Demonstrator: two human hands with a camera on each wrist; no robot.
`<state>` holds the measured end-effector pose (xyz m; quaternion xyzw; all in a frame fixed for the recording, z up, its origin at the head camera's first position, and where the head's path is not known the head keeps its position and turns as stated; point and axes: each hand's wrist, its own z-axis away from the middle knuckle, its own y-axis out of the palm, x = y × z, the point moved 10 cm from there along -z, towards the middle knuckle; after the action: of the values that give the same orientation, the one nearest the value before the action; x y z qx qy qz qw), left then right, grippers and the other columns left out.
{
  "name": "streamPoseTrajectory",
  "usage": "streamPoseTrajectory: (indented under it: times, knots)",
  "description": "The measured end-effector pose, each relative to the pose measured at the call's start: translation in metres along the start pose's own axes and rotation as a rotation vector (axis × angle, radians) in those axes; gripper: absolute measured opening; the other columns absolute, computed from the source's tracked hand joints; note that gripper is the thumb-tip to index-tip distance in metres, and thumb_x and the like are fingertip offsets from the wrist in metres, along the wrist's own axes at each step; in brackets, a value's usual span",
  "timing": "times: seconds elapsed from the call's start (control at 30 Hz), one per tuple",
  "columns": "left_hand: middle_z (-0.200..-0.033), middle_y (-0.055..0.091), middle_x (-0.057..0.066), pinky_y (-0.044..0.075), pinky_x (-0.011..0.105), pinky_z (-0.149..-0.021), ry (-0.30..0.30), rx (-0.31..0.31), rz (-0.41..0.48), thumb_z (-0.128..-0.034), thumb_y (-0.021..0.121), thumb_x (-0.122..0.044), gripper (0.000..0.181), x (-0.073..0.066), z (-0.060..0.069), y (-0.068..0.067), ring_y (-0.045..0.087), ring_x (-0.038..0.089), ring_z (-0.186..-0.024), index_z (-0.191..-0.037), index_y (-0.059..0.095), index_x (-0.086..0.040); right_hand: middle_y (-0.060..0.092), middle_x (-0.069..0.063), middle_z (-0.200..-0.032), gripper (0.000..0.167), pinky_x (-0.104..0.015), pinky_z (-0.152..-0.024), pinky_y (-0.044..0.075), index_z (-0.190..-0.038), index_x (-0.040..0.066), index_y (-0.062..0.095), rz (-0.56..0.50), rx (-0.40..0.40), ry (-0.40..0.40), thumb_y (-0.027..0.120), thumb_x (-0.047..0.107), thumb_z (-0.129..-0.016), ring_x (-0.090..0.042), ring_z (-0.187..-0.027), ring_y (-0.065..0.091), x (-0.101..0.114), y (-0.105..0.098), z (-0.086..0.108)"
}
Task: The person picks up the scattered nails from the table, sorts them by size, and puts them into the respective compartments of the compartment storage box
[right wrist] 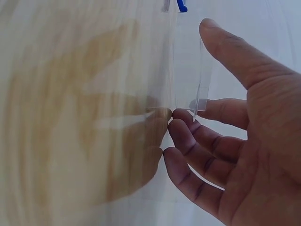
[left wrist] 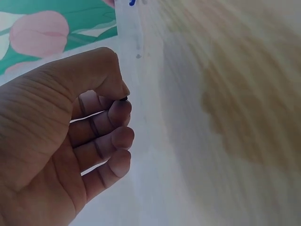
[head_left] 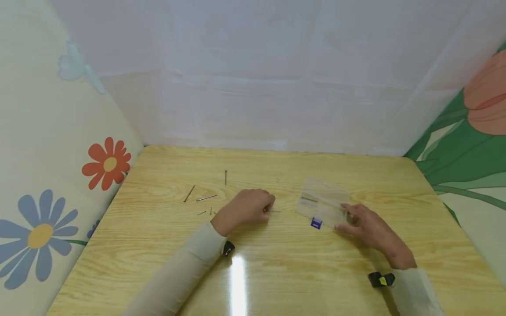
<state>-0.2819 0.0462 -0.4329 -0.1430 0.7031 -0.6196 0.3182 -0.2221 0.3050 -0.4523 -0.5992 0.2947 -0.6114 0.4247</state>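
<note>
My left hand (head_left: 248,208) is low over the middle of the table and pinches a thin nail (head_left: 276,212) between thumb and index finger. The nail's shank points right, and in the left wrist view its dark head (left wrist: 124,99) shows at the fingertips. To the right lies a clear plastic case (head_left: 326,208) with a blue clasp (head_left: 316,223) on its near side. A dark nail (head_left: 309,199) shows within its outline. My right hand (head_left: 365,228) is at the case's right end, thumb and fingers spread, with fingertips at its edge and on the tabletop.
Several loose nails lie left of the hands: a long upright-looking one (head_left: 225,177), two slanted ones, (head_left: 189,193) and small ones nearer the left wrist. The wooden table (head_left: 300,272) meets a white sheet (head_left: 253,109) behind, with flower-printed panels at both sides.
</note>
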Motion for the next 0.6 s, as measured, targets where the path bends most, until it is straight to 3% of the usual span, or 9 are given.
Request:
streamPoseTrajectory:
  times: [0.6]
  knots:
    - [-0.072,0.052,-0.007,0.035,0.024,-0.052,0.053,0.021,-0.009,-0.0775,0.062,-0.003,0.019,-0.024,-0.044,-0.003,0.043,0.008,-0.062,-0.075,0.054,-0.02,0.059,-0.022,-0.118,0.08,-0.053,-0.083,0.051,-0.148,-0.007,0.047,-0.002,-0.003,0.002,0.079,0.04,-0.091,-0.032,-0.099,0.06,0.0,0.002,-0.001]
